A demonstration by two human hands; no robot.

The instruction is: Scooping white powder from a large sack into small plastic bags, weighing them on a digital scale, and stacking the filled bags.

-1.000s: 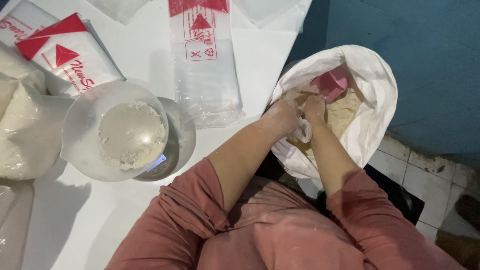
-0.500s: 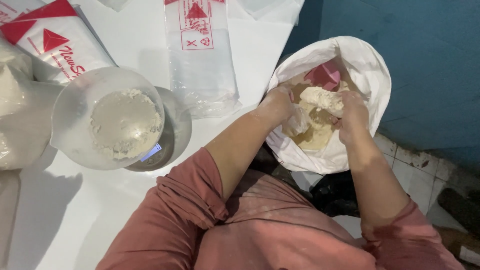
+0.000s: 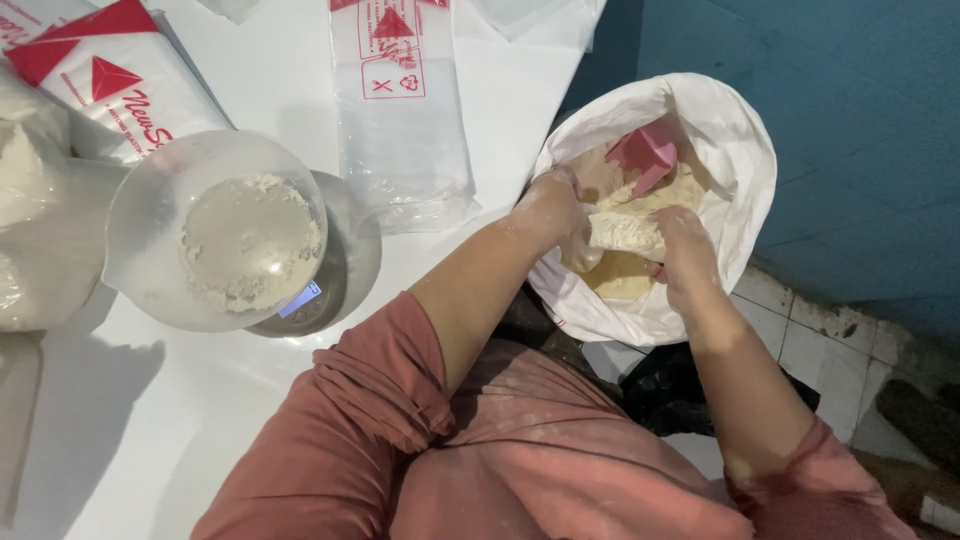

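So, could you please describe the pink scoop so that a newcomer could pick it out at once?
Start at the big white sack standing open on the floor right of the white table. Inside, on the pale powder at the far side, beyond both hands, lies the pink scoop. It is the only pink thing in the sack.

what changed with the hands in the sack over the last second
The right hand drew back from beside the left hand toward the near rim of the white sack; both now hold a small flour-filled clear bag between them. The pink scoop, bowl and scale stayed put.
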